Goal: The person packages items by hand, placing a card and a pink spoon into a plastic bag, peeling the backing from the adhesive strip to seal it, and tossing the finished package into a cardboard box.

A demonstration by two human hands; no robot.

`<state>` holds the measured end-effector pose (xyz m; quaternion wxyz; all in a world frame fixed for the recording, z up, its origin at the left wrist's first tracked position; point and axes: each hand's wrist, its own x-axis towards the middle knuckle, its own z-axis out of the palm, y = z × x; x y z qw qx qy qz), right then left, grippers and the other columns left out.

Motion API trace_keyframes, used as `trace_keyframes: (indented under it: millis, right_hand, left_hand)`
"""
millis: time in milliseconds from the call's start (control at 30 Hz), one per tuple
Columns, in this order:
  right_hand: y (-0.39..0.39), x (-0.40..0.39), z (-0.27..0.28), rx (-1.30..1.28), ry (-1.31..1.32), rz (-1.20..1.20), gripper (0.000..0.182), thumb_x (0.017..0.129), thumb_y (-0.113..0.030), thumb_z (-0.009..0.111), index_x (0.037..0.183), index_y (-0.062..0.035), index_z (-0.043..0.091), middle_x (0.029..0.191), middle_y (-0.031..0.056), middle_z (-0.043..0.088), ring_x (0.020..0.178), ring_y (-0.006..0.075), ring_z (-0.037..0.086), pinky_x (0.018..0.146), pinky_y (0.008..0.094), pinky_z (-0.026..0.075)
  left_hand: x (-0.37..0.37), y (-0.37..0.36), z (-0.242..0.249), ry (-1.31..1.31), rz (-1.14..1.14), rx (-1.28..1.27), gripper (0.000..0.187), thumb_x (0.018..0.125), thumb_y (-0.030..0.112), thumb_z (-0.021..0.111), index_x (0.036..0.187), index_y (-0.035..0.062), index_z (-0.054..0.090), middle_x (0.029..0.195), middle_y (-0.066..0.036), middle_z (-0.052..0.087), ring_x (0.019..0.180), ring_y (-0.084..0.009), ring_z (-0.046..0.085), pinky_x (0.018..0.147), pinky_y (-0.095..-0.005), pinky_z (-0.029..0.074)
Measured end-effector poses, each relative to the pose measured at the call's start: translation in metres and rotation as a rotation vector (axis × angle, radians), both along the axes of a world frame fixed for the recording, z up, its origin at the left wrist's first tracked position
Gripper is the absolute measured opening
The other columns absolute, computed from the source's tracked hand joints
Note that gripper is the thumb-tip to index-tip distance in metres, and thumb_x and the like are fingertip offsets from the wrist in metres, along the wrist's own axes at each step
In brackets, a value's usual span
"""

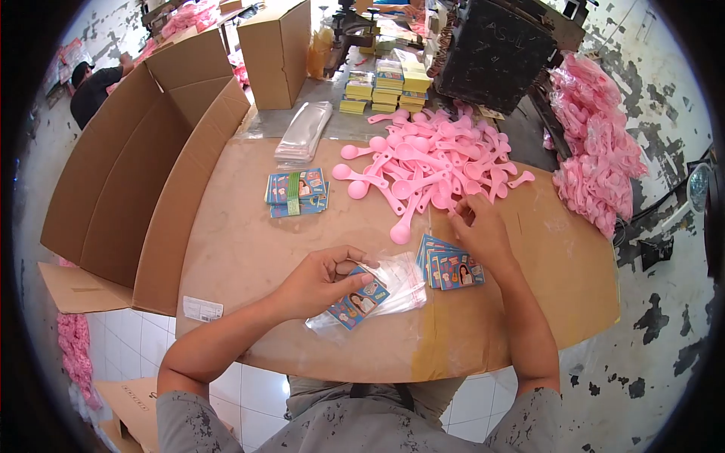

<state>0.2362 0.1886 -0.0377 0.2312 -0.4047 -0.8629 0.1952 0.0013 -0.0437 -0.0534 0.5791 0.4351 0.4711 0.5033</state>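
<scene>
My left hand (pixel 325 283) is closed, pinching a blue printed card (pixel 359 299) between thumb and fingers. Under that card lie clear plastic bags (pixel 404 287) in a loose layer. At the near edge of a heap of pink measuring spoons (pixel 423 162) is my right hand (pixel 479 226), its fingers curled in a pinch. Whatever sits between those fingertips is hidden. Just below the right hand, a fanned stack of blue cards (pixel 458 270) rests on the cardboard tabletop. Farther left is a bundle of the same cards (pixel 294 192) with a green band around it.
A large open carton (pixel 162 166) stands on the left. Behind the spoons are stacked yellow-edged cards (pixel 385 84) and a black box (pixel 495 57). Folded clear bags (pixel 303 132) lie at the back left. Bagged pink items (pixel 596 143) hang at right. Another person (pixel 94 90) is far left.
</scene>
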Motion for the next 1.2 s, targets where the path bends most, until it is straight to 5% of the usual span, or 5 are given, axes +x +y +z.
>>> trace_keyframes:
  millis: [200,600,933,1033,1200]
  right_hand:
    - [-0.045,0.002,0.047,-0.358,0.125,0.550,0.014,0.098,-0.011,0.067,0.105,0.0010,0.071,0.091,0.0070,0.066,0.085,0.0124,0.061,0.077,0.0296,0.051]
    - [-0.066,-0.010,0.041,-0.299,0.130,0.697,0.017,0.098,-0.008,0.064,0.112,0.0001,0.069,0.104,0.0103,0.066,0.094,0.0209,0.064,0.080,0.0346,0.053]
    - [-0.096,-0.030,0.037,-1.127,0.561,0.902,0.056,0.098,-0.009,0.060,0.152,-0.0023,0.044,0.158,0.0172,0.046,0.150,0.0294,0.040,0.125,0.0441,0.024]
    - [-0.083,-0.025,0.052,-0.431,0.399,0.959,0.042,0.095,-0.003,0.067,0.136,-0.0041,0.061,0.142,0.0145,0.060,0.138,0.0290,0.053,0.116,0.0439,0.039]
    - [-0.096,-0.025,0.086,-0.174,0.343,0.988,0.021,0.086,-0.002,0.079,0.107,-0.0051,0.073,0.115,0.0097,0.069,0.111,0.0263,0.066,0.092,0.0403,0.052]
  left_hand:
    - [-0.003,0.002,0.002,-0.026,0.055,-0.005,0.027,0.104,0.007,0.065,0.129,-0.0023,0.060,0.112,-0.011,0.076,0.099,-0.0092,0.070,0.084,-0.0260,0.058]
    - [0.004,0.000,-0.002,0.118,-0.036,0.025,0.026,0.107,0.010,0.062,0.128,-0.0037,0.067,0.107,-0.006,0.077,0.092,-0.0053,0.067,0.076,-0.0233,0.054]
    - [0.002,-0.006,0.014,-0.078,-0.184,-0.003,0.026,0.108,0.014,0.060,0.127,-0.0028,0.067,0.103,-0.004,0.073,0.090,-0.0061,0.066,0.080,-0.0266,0.056]
    - [-0.001,-0.005,0.007,-0.167,-0.195,0.007,0.029,0.108,0.014,0.060,0.132,-0.0010,0.063,0.109,-0.005,0.072,0.097,-0.0090,0.068,0.086,-0.0300,0.057]
    - [0.012,-0.008,0.010,-0.201,-0.049,0.211,0.031,0.106,0.010,0.061,0.136,0.0029,0.060,0.130,-0.007,0.067,0.112,-0.0154,0.067,0.098,-0.0342,0.054]
